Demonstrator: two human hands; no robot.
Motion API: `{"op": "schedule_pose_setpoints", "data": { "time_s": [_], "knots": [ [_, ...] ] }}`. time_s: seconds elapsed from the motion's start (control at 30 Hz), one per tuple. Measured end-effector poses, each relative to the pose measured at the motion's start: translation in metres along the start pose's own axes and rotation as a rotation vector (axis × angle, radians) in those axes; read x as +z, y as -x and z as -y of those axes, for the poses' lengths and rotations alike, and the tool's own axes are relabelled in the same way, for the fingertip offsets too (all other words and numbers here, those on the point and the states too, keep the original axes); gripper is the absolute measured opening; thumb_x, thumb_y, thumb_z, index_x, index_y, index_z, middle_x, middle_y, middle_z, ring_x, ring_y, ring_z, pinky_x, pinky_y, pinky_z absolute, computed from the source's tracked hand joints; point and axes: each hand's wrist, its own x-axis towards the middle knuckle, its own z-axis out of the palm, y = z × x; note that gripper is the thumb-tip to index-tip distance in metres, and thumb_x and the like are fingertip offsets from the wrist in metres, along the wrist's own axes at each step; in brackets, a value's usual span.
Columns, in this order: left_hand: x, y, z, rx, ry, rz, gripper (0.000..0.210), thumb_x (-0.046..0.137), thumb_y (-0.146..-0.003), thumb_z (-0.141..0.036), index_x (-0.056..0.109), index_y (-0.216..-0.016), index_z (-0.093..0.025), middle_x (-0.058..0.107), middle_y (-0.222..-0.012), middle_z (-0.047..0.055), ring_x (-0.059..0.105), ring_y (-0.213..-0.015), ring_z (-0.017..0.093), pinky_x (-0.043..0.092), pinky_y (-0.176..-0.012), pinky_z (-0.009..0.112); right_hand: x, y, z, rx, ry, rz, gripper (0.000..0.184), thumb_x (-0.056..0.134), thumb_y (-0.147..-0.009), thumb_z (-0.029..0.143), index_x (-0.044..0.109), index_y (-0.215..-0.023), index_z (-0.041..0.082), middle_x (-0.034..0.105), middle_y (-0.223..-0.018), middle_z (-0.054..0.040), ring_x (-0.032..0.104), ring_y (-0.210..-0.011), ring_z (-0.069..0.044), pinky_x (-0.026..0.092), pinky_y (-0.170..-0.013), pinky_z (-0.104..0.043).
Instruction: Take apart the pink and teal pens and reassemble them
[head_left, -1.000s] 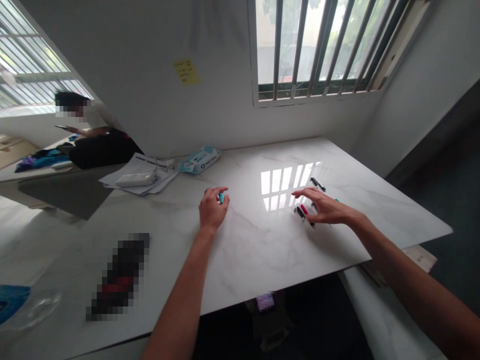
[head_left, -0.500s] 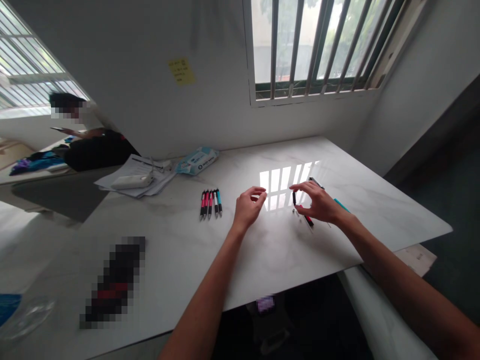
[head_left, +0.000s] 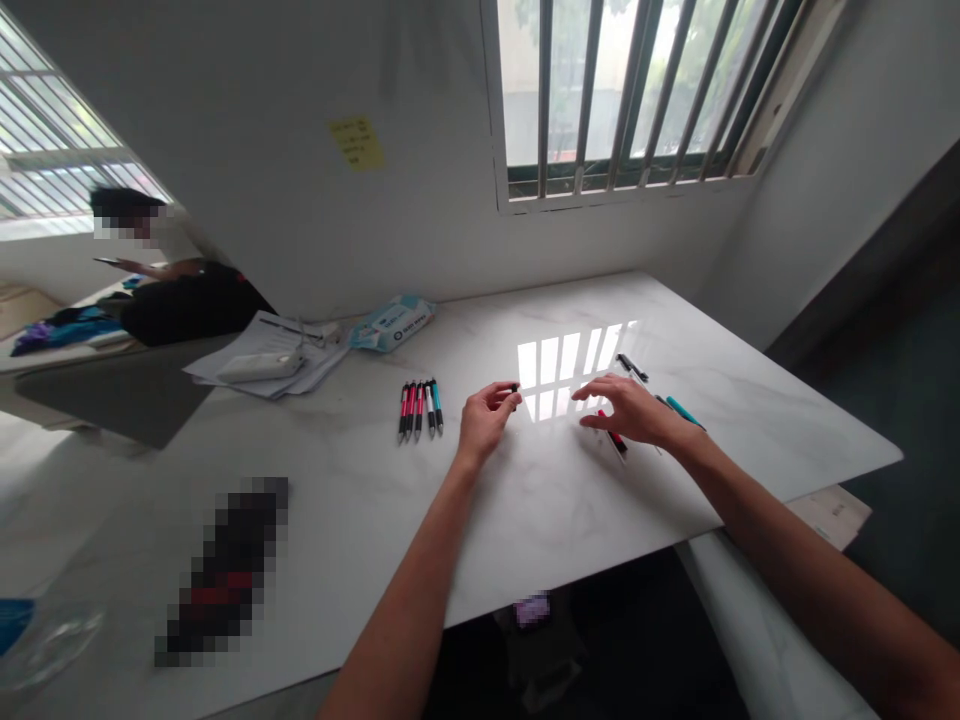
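While the left hand (head_left: 484,425) pinched a black piece (head_left: 515,388), the right hand (head_left: 631,410) gaped, released, beside a red part (head_left: 614,435)

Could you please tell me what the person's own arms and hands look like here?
The left hand and the right hand are bare, without gloves. The left forearm and the right forearm are uncovered too: no sleeve shows before the picture cuts them off, and neither bears a visible watch or bracelet. Any ring would be too small to make out.
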Motion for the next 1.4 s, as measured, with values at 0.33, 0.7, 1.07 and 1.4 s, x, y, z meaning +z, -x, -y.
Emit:
{"op": "schedule_pose_setpoints", "data": {
  "time_s": [0.33, 0.7, 1.07, 1.4],
  "knots": [
    [-0.002, 0.006, -0.004, 0.050, -0.161, -0.076, 0.025, 0.077, -0.086, -0.040, 0.084, -0.106, -0.026, 0.083, -0.105, 0.007, 0.077, -0.091, 0.023, 0.060, -0.082, 0.035, 0.006, -0.039, -0.002, 0.033, -0.274, -0.077, 0.015, 0.072, -0.093, 0.026, 0.082, -0.103, 0.022, 0.082, -0.095, -0.0051, 0.076, -0.086, -0.020, 0.060, -0.086, -0.036],
    [0.001, 0.008, -0.009, 0.132, -0.148, -0.047, 0.021, 0.079, -0.086, -0.041, 0.081, -0.096, -0.023, 0.082, -0.100, 0.006, 0.075, -0.084, 0.021, 0.059, -0.080, 0.034, 0.055, -0.071, 0.018, 0.048, -0.931, -0.132, 0.034, 0.088, -0.078, 0.043, 0.078, -0.100, 0.019, 0.082, -0.099, -0.0056, 0.079, -0.097, -0.022, 0.062, -0.098, -0.041],
    [0.006, 0.010, -0.015, 0.170, -0.203, -0.020, 0.017, 0.077, -0.087, -0.039, 0.081, -0.092, -0.023, 0.082, -0.097, 0.005, 0.073, -0.085, 0.020, 0.056, -0.081, 0.034, 0.056, -0.067, 0.017, 0.058, -0.931, -0.134, 0.034, 0.087, -0.080, 0.046, 0.078, -0.099, 0.019, 0.081, -0.098, -0.0059, 0.078, -0.094, -0.022, 0.063, -0.091, -0.037],
    [0.008, 0.008, -0.013, 0.213, -0.222, -0.004, 0.014, 0.080, -0.086, -0.036, 0.082, -0.092, -0.023, 0.082, -0.095, 0.004, 0.073, -0.086, 0.020, 0.055, -0.082, 0.034, 0.048, -0.063, 0.011, -0.007, -0.622, -0.078, 0.029, 0.075, -0.092, 0.049, 0.079, -0.099, 0.021, 0.081, -0.092, -0.0052, 0.075, -0.084, -0.020, 0.058, -0.079, -0.032]
  ]
}}
